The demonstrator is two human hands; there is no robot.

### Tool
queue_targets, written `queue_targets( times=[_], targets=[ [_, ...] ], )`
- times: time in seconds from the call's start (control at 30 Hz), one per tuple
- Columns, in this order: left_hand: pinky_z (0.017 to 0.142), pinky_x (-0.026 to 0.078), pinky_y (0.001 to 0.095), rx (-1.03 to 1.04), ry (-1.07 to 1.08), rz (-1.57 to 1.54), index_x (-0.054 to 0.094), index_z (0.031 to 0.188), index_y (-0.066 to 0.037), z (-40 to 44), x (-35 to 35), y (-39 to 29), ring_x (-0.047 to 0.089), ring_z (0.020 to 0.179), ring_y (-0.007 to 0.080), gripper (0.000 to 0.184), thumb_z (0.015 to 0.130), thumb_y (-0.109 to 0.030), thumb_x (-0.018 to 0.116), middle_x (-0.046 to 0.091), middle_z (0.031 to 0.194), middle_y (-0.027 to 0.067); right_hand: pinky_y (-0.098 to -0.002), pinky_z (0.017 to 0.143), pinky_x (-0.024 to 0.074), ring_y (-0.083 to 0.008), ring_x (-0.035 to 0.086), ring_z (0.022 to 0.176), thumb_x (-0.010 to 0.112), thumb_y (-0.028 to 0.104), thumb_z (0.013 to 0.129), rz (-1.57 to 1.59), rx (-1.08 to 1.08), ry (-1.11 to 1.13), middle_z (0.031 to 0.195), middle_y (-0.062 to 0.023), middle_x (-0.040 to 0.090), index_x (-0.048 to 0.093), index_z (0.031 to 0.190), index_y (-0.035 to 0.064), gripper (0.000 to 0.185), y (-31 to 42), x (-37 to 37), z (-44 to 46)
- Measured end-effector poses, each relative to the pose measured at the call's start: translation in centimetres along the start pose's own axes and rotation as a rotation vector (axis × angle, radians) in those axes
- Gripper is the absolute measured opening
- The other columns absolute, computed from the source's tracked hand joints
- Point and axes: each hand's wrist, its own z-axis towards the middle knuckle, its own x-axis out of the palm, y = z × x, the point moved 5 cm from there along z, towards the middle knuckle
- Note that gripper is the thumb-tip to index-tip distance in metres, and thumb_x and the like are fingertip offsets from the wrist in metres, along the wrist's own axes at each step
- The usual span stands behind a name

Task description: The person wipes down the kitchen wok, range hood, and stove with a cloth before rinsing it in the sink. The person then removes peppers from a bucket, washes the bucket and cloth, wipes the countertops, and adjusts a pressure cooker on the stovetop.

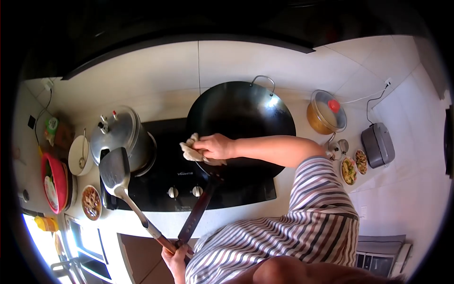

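A person in a striped short-sleeved top leans over a black glass-topped gas stove (150, 195) set in a white table (163, 218). The person's right hand (216, 146) bunches a crumpled off-white cloth (190, 151), its fingers curled tightly into the fabric, at the near left edge of a large, round, dark metal wok (239, 106) on the stove. Low on the left, the left hand (176, 258) has its fingers wrapped around the wooden grip of a long metal spatula (115, 174), whose broad blade points away from the person. The wok's long dark handle (195, 218) reaches this same hand; whether the fingers also grip it is unclear. A silver metal pressure cooker (118, 135) stands left of the wok, just beyond the spatula blade.
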Motion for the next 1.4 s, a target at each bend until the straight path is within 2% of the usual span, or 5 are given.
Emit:
queue_targets(
  times=[0.4, 0.47, 0.57, 1.07, 1.4],
  targets=[
    [0.061, 0.047, 0.0313, -0.06, 0.087, 0.261, 0.055, 0.095, -0.001, 2.1, -4.3, 4.3, 0.057, 0.065, 0.017, 0.024, 0.075, -0.011, 0.063, 0.06, 0.075, 0.0108, -0.0455, 0.071, 0.0449, -0.037, 0.057, 0.083, 0.043, 0.022, 0.084, -0.566, 0.854, -0.42, 0.087, -0.0186, 0.06, 0.052, 0.103, 0.0116, 0.024, -14.8, -17.8, -3.5],
    [0.065, 0.047, 0.0329, -0.166, 0.158, 0.331, 0.058, 0.105, 0.0, 1.7, -3.8, 3.7, 0.058, 0.07, 0.0177, 0.032, 0.076, -0.014, 0.063, 0.061, 0.082, 0.0118, -0.0446, 0.069, 0.0449, -0.0383, 0.058, 0.079, 0.052, 0.015, 0.078, -0.451, 0.703, -0.942, 0.081, -0.0182, 0.061, 0.052, 0.102, 0.0093, 0.025, -16.4, -22.0, -7.8],
    [0.065, 0.047, 0.0328, -0.106, 0.148, 0.369, 0.058, 0.105, 0.0, 2.2, -2.4, 1.8, 0.058, 0.07, 0.0176, 0.033, 0.076, -0.014, 0.063, 0.061, 0.082, 0.0116, -0.0227, 0.042, 0.0469, -0.0111, 0.06, 0.056, 0.05, 0.01, 0.081, 0.277, 0.654, -1.338, 0.078, -0.0054, 0.061, 0.051, 0.101, 0.0073, 0.02, -18.5, -27.0, -11.5],
    [0.066, 0.047, 0.0323, 0.074, 0.045, 0.479, 0.057, 0.105, 0.0, 1.4, -1.0, -1.1, 0.057, 0.071, 0.0172, 0.034, 0.075, -0.014, 0.065, 0.061, 0.082, 0.011, -0.0263, 0.061, 0.0489, -0.0112, 0.058, 0.074, 0.062, 0.01, 0.074, 0.59, 0.368, -0.794, 0.086, -0.0027, 0.06, 0.058, 0.095, 0.0056, 0.022, -17.1, -20.4, 5.3],
    [0.067, 0.047, 0.0319, 0.163, 0.073, 0.494, 0.057, 0.105, 0.0, 0.2, -2.0, -1.0, 0.057, 0.072, 0.0169, 0.035, 0.074, -0.014, 0.066, 0.062, 0.082, 0.0105, -0.0277, 0.079, 0.0476, -0.0139, 0.059, 0.087, 0.053, 0.002, 0.081, 0.623, -0.253, -0.95, 0.095, -0.0068, 0.061, 0.053, 0.104, 0.0005, 0.023, 5.6, -30.1, -3.0]
  ],
)
